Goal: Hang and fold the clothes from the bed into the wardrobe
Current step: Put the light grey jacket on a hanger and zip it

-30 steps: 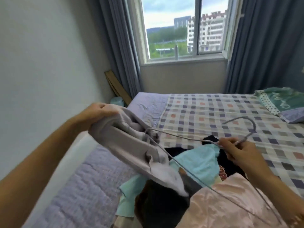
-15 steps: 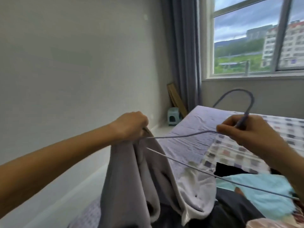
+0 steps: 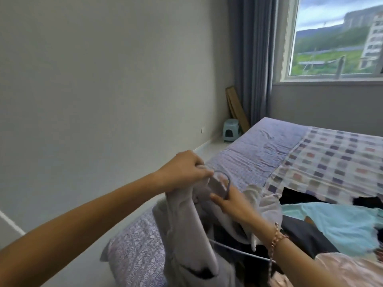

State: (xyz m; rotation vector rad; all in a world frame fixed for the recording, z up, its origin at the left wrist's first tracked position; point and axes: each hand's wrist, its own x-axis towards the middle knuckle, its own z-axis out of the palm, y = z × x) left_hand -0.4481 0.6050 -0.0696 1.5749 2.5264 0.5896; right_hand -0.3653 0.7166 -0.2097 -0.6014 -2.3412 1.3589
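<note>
Left hand is clenched on the bunched top of the grey garment, held up over the bed's edge. Right hand pinches the wire hanger by its hook. Light, floppy fabric – I'd grab the shoulders.

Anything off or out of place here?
Nothing damaged. The grey garment is bunched at the hook of the hanger, not spread on it, and gripped by the left hand. Other clothes lie heaped on the bed.

Home bedroom: bed, curtained window, clothes.
</note>
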